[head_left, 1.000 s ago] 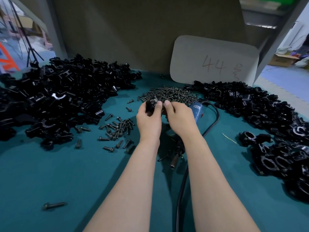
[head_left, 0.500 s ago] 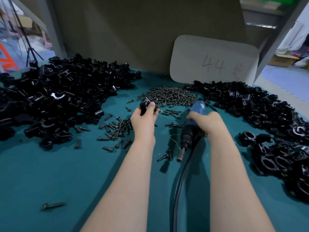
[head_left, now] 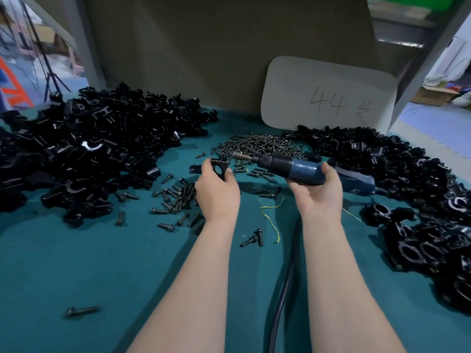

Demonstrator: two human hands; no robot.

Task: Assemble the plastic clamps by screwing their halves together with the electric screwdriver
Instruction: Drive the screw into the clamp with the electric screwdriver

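– Holding anything, that left hand [head_left: 216, 189]?
– Yes. It pinches a black clamp [head_left: 218, 167] between thumb and fingertips, lifted just above the teal table [head_left: 102, 263].
– And the right hand [head_left: 317, 189]?
– Wrapped under a blue screwdriver [head_left: 293, 168], fingers curled up round the body. The tool lies nearly level and points left.
– Does the bit [head_left: 242, 157] reach the clamp?
– Its tip sits just beside the clamp's upper edge. I cannot tell whether they touch.
– Where does the cord [head_left: 283, 289] go?
– It shows below the right wrist and runs between the forearms to the near edge.
– Screws?
– A screw heap [head_left: 262, 146] lies behind the tool, near the back wall. Loose screws [head_left: 175, 200] are scattered left of the left wrist, two more lie between the arms, and a single one lies far off at the near left.
– And the plastic parts?
– A big left pile [head_left: 89, 149] of black pieces fills the left side. A right pile [head_left: 382, 159] curves along the right edge, and its nearer pieces show round holes.
– Anything else?
– A pale card [head_left: 328, 95] marked "44" leans on the wall behind the screw heap, and a yellow thread [head_left: 272, 220] lies on the table between the wrists.
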